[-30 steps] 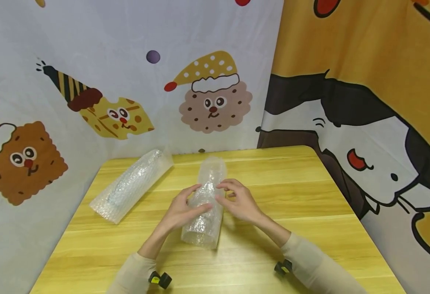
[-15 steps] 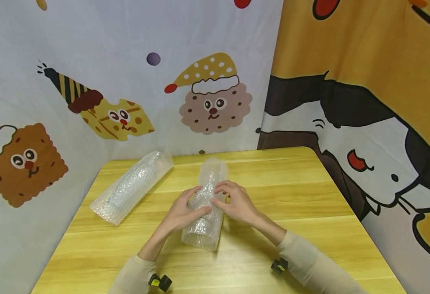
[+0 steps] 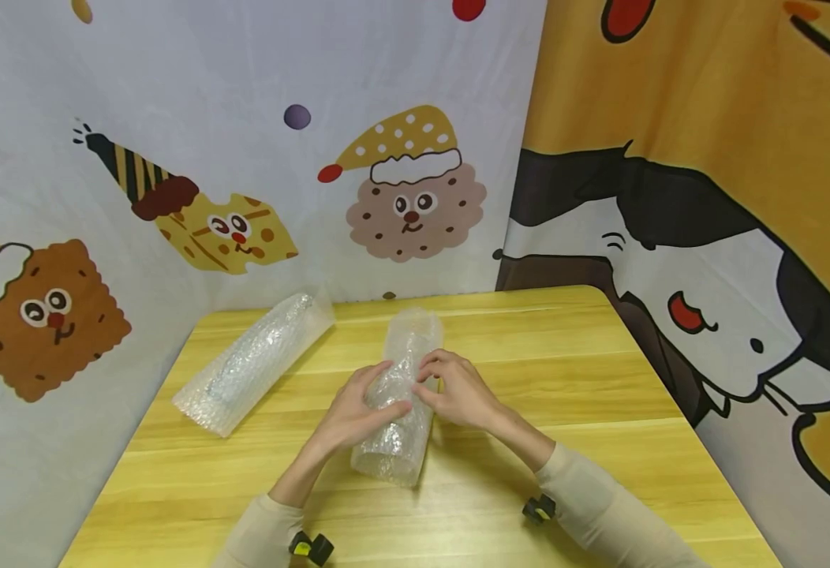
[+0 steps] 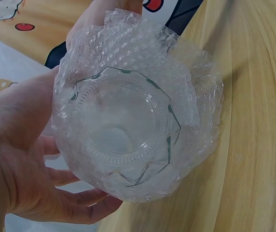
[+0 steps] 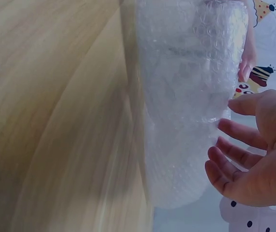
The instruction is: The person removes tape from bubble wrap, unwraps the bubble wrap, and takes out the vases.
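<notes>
A roll of clear bubble wrap (image 3: 389, 467) lies near the middle of the table, pointing away from me. Through its near end, the left wrist view shows a clear glass with a scalloped, ribbed base (image 4: 121, 121). My left hand (image 3: 360, 410) holds the wrapped glass from the left, thumb over the top and fingers along the side. On the right, my right hand (image 3: 461, 390) has its fingers loosely bent, with the fingertips at the upper surface of the wrap (image 5: 181, 121).
A second bubble-wrapped bundle (image 3: 255, 367) lies slantwise at the table's back left. The wooden table (image 3: 564, 489) ends against a cartoon-printed cloth (image 3: 244, 63) behind and to the right. Small black cameras (image 3: 312, 546) are strapped at both wrists.
My right hand's fingertips have shifted slightly toward me along the wrap. The left hand keeps its hold, and the second bundle stays where it was.
</notes>
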Available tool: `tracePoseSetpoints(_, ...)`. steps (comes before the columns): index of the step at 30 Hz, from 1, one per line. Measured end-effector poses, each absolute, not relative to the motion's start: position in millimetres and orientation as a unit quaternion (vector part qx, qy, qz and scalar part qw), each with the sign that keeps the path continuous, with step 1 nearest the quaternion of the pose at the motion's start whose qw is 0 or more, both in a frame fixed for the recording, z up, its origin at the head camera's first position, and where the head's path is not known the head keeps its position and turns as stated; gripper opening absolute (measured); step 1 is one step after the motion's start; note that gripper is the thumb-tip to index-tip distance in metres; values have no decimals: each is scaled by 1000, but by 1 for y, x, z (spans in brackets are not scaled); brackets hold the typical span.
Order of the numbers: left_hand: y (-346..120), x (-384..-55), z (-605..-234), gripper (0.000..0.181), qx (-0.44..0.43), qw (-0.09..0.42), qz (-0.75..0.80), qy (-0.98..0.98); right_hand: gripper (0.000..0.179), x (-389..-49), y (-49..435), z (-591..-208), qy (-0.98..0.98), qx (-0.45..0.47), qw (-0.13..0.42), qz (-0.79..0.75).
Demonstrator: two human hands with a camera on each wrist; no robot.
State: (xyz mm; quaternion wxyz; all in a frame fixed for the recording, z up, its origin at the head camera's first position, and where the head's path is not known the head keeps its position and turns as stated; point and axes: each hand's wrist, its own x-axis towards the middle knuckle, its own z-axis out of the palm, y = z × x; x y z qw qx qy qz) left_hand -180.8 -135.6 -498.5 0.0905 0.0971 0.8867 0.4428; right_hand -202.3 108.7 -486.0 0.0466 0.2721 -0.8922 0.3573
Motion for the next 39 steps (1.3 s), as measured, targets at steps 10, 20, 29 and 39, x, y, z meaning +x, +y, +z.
tracePoseSetpoints(10,-133,-181,-500,91,100,79,438,890,6,-210,114,-487,-891,288,17,351)
tracePoseSetpoints(20,-133,-181,-503,89,105,70,439,890,6,-214,118,-489,-881,300,-8,365)
tracePoseSetpoints(29,-130,-182,-503,91,96,63,432,894,6,-218,123,-490,-874,322,-9,364)
tracePoseSetpoints(39,-129,-182,-504,91,88,60,433,895,9,-218,127,-492,-866,343,-26,364)
